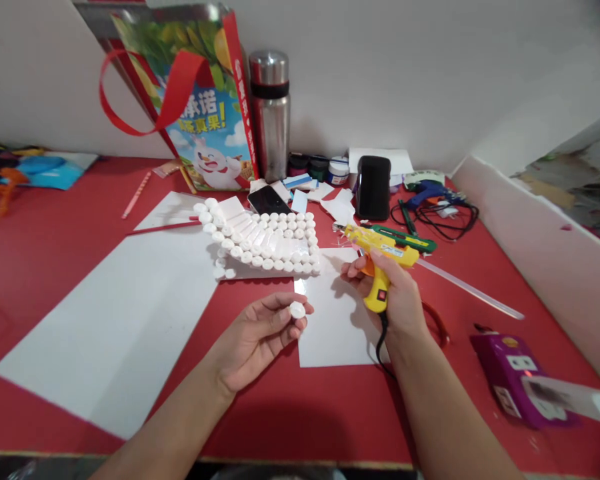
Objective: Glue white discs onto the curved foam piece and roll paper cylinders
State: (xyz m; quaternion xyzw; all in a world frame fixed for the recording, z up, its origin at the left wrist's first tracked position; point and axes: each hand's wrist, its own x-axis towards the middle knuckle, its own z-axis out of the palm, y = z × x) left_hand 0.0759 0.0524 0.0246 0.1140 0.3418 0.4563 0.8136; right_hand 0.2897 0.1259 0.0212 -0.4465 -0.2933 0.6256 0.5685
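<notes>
Between the fingertips of my left hand is a small white roll, its round end facing up. My right hand is wrapped round the handle of a yellow glue gun, whose nozzle points left; a clear glue stick sticks out of its back. Beyond my hands stands a white structure built from many similar rolls, with a curved, stepped slope. A white sheet lies under and between my hands.
A large white sheet covers the left of the red table. Behind stand a gift bag, a steel flask, paint jars and a dark phone. A green cutter, cables and a purple power strip are at right.
</notes>
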